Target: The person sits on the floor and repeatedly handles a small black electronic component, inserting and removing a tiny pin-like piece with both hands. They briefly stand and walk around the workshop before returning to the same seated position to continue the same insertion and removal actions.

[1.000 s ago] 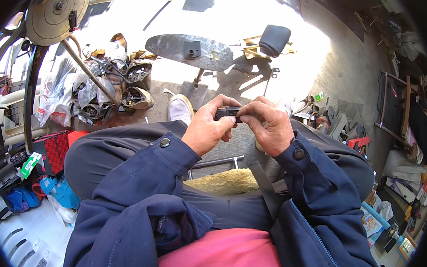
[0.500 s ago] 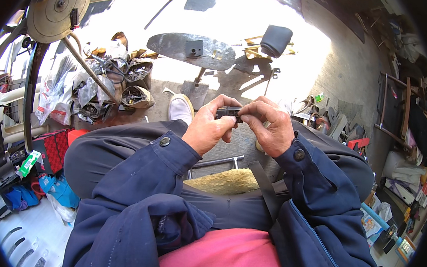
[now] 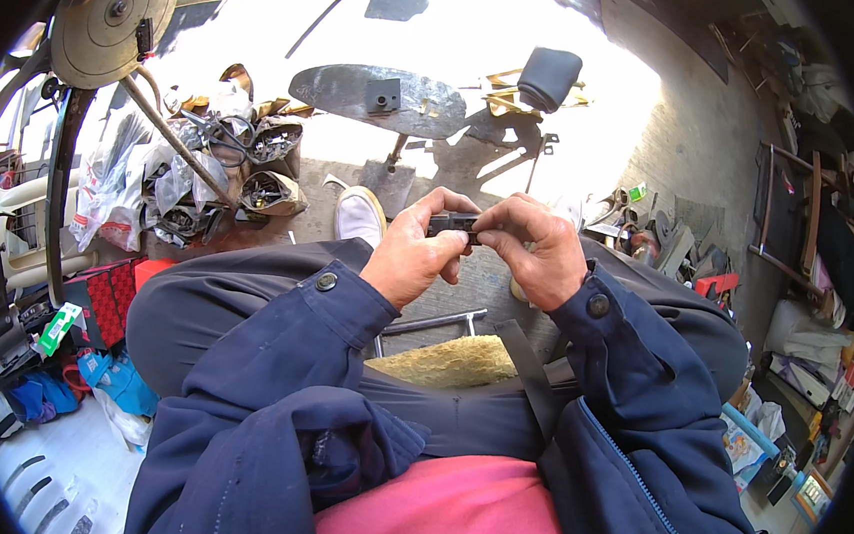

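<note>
Between my hands, above my lap, is a small dark rectangular part, black and blocky; its exact kind I cannot make out. My left hand is closed round its left end, thumb along the near side and fingers behind. At the right end my right hand pinches it with thumb and index finger. The fingers cover much of its surface. Beyond my hands stands a dark oval metal plate on a short post, with a small black square block on its top.
Bags of small metal parts and plastic bags stand at the far left, beneath a machine with a round wheel. A black padded piece lies beyond the plate. Loose items clutter the right floor. A yellow foam pad shows between my legs.
Almost nothing differs. The view has shifted very slightly, and both hands keep the same grip on the small dark part.
</note>
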`<move>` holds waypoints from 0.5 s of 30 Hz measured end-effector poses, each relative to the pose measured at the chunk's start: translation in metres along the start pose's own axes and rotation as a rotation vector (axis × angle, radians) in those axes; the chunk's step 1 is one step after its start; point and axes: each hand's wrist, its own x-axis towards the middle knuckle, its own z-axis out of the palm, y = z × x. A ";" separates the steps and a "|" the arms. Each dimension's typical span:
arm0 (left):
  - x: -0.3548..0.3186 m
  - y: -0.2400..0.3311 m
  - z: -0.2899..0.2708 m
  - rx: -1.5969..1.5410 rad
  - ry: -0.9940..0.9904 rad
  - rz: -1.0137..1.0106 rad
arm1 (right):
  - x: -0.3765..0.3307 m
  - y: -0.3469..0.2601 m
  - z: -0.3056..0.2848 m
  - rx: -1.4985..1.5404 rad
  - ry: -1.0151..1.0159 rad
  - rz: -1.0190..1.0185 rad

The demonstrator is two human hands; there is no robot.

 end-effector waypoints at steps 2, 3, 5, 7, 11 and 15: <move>0.000 0.000 0.000 -0.004 0.002 -0.002 | -0.001 0.001 -0.001 0.069 -0.013 0.067; 0.000 0.001 0.001 -0.006 0.003 -0.002 | -0.001 0.002 0.000 0.101 -0.013 0.085; 0.000 0.001 0.001 -0.005 0.002 -0.003 | -0.001 0.004 0.002 0.164 -0.012 0.121; 0.000 0.002 0.002 -0.019 0.014 0.004 | -0.001 0.005 0.001 0.229 -0.030 0.180; 0.000 0.002 0.004 -0.059 0.036 0.023 | 0.000 0.007 0.001 0.304 -0.040 0.234; 0.001 0.001 0.003 -0.052 0.028 0.017 | 0.001 0.009 -0.001 0.318 -0.055 0.262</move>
